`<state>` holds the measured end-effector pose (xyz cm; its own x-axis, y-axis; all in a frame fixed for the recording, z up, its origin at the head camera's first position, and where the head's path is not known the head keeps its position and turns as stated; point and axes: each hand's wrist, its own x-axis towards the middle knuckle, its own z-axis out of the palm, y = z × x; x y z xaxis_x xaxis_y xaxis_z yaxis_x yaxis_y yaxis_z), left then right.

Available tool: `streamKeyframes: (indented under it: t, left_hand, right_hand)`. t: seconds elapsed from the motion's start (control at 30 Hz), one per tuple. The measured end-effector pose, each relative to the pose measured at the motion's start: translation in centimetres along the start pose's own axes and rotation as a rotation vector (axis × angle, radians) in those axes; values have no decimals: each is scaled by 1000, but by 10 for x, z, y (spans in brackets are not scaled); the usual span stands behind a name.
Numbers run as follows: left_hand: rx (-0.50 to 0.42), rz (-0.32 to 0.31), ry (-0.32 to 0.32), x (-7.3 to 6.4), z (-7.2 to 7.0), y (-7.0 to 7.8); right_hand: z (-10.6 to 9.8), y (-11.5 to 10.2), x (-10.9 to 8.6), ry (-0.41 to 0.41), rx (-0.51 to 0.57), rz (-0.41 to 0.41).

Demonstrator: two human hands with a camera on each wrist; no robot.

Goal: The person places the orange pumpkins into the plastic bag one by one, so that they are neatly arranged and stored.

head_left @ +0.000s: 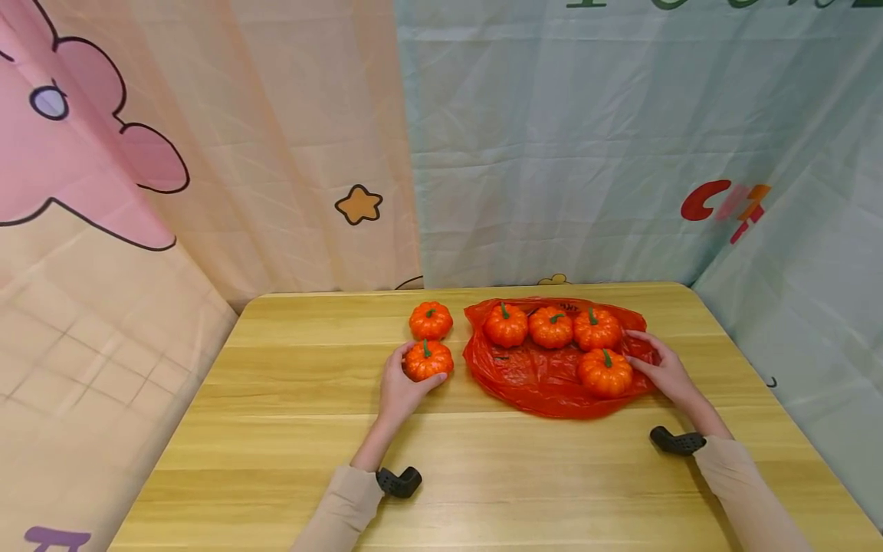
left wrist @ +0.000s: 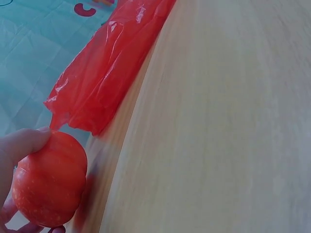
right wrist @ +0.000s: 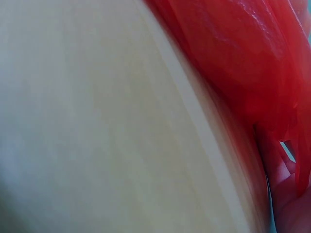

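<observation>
My left hand (head_left: 402, 392) holds a small orange toy pumpkin (head_left: 429, 361) with a green stem, thumb at its near right side and fingers around the left. In the left wrist view, the thumb and fingers curve about the same pumpkin (left wrist: 51, 179). Just behind it sits another pumpkin (head_left: 431, 320) on the table. My right hand (head_left: 672, 376) is at the right edge of a red plastic bag (head_left: 531, 387), thumb and fingers spread, fingertips right beside the front pumpkin (head_left: 604, 373) on the bag. In the right wrist view, red plastic (right wrist: 238, 58) partly covers the fingers.
Three more pumpkins stand in a row along the back of the bag, including a left one (head_left: 507, 326), a middle one (head_left: 550, 328) and a right one (head_left: 596, 330). The wooden table (head_left: 276, 399) ends at printed curtains (head_left: 538, 153) behind.
</observation>
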<state>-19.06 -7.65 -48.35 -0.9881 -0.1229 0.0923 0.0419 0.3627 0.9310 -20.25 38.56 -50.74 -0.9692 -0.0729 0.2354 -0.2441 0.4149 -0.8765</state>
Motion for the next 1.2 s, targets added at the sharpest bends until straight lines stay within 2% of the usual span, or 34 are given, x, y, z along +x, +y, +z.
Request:
streamKeyframes:
  t: [0.43, 0.9, 1.2]
  left_hand:
    - [-19, 21, 8, -5, 3, 14]
    - [-84, 75, -30, -8, 10, 39]
    - [-107, 102, -43, -7, 16, 52]
  right_hand:
    - [-3, -3, -2, -8, -43, 43]
    - [-2, -5, -3, -7, -26, 54]
    - [-2, -1, -1, -8, -53, 42]
